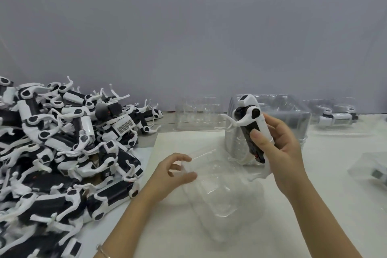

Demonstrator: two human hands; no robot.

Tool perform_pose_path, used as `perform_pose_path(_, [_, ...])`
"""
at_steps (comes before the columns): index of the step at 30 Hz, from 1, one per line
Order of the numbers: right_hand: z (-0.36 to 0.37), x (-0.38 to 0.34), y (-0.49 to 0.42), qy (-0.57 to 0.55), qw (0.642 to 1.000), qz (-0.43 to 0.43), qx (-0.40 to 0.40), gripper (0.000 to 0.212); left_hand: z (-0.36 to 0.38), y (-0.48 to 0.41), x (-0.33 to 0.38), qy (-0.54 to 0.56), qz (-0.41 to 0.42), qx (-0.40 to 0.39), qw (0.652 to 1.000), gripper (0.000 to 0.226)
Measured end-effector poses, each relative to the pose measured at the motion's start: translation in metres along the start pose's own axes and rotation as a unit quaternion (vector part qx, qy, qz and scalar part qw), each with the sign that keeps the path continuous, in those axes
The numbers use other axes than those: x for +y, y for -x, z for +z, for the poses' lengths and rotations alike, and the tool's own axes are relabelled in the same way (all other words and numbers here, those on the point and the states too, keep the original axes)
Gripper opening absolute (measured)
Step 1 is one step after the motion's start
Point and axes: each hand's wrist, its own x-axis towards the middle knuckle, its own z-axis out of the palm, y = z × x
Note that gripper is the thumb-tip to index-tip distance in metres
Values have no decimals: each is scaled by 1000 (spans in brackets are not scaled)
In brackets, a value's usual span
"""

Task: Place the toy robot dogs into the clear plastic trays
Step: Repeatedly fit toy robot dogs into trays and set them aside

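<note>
White-and-black toy robot dog (pixel 246 125) held upright in the right grip (pixel 280 148), right of centre; left grip (pixel 173 172) pinches a clear plastic tray (pixel 222 190) by its left edge on the tabletop (pixel 345 184); heaped dogs (pixel 62 153) left.

Two hands show: one left hand (pixel 171 174), one right hand (pixel 280 148). The right holds one dog (pixel 251 119). Left of the one open tray (pixel 217 184), a heap (pixel 62 142) holds too many dogs to count. Beyond the open tray are one stack (pixel 289 119) of trays and one lone tray (pixel 199 111). To its right are two packed trays, a far one (pixel 335 115) and a near one (pixel 372 169).
</note>
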Motion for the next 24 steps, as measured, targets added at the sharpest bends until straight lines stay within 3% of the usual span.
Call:
perform_pose_path(5, [-8, -1, -3, 8, 1000, 0, 0, 40, 8, 31, 4, -211, 53, 72, 973, 51])
perform_pose_path(9, [-7, -2, 0, 49, 998, -4, -32, 43, 18, 50, 13, -335, 218, 186, 898, 37])
perform_pose_path(10, [-5, -2, 1, 71, 997, -12, -40, 43, 17, 52, 17, -329, 232, 202, 893, 37])
perform_pose_path(15, [4, -3, 7, 218, 970, -94, -62, 51, -3, 37, 36, -188, 74, 167, 965, 19])
perform_pose_path(18, [6, -4, 9, 235, 964, -103, -65, 59, -6, 33, 56, -13, 95, 197, 976, 5])
perform_pose_path(20, [8, -3, 9, 219, 967, -111, -71, 57, -4, 31, 74, 102, 121, 167, 973, 40])
perform_pose_path(22, [12, -3, 11, 211, 967, -114, -83, 57, 0, 28, 89, 95, 155, 86, 980, 85])
perform_pose_path(24, [17, -5, 14, 238, 955, -148, -96, 52, 9, 29, 102, 68, 183, 33, 980, 95])
